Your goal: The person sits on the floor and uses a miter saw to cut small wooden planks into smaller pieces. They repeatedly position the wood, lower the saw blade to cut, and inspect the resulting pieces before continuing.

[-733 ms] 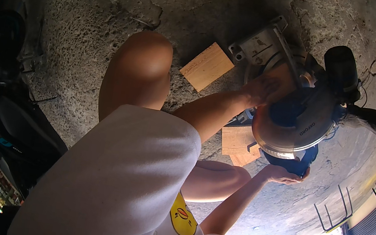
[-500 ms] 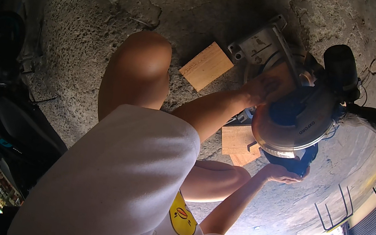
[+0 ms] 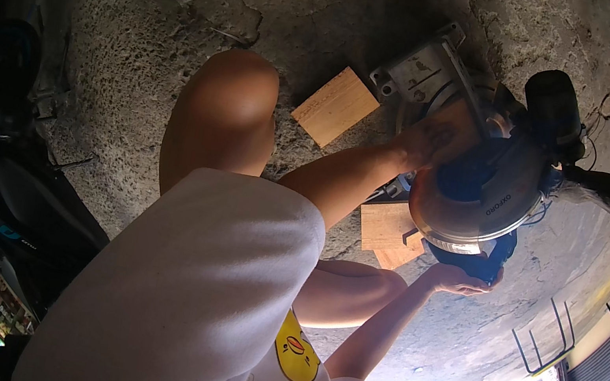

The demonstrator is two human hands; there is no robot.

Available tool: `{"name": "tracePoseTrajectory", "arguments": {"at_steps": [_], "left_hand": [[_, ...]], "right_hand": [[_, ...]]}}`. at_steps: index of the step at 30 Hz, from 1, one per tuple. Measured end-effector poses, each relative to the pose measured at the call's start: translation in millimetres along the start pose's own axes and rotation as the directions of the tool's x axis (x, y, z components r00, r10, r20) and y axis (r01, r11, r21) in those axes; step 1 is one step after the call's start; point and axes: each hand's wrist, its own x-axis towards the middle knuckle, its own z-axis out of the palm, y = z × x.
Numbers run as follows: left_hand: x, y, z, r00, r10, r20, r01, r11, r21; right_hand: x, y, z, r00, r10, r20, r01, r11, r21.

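Note:
A miter saw [image 3: 492, 190] with a round blade guard stands on the ground at the right, its black motor [image 3: 551, 110] on the far side. My right hand [image 3: 462, 281] is closed around the saw's dark blue handle [image 3: 500, 257], palm from below. My left hand [image 3: 423, 142] holds a wooden board [image 3: 465, 123] down on the saw's table, close beside the guard and against the metal fence [image 3: 463, 76]. Shadow and the guard partly hide the left fingers and the board.
A loose wooden board [image 3: 336, 108] lies on rough concrete left of the saw. More cut pieces [image 3: 387, 229] lie near the handle. A black motorbike [image 3: 24, 202] stands at the far left, a metal rack [image 3: 543, 348] at the lower right. My bare knee [image 3: 229, 91] rises beside the loose board.
Almost nothing differs. Both hands stay where they were on the saw handle and the board; the saw head looks unchanged.

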Motion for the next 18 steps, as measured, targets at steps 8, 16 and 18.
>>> {"name": "tracePoseTrajectory", "arguments": {"at_steps": [8,16,18], "left_hand": [[-0.9,1.6,-8.1,0.998,-0.005,0.059,-0.001,0.995,0.104],[-1.1,0.2,-0.3,0.999,-0.001,0.036,-0.003,0.993,0.115],[-1.3,0.6,0.2,1.0,0.0,0.029,-0.004,0.993,0.122]], "right_hand": [[0.6,5.8,-1.4,0.999,-0.048,-0.006,0.048,0.999,-0.026],[-0.2,3.1,1.0,0.994,-0.105,-0.012,0.103,0.989,-0.103],[-2.8,2.4,1.9,0.998,-0.042,-0.036,0.039,0.996,-0.079]]}}
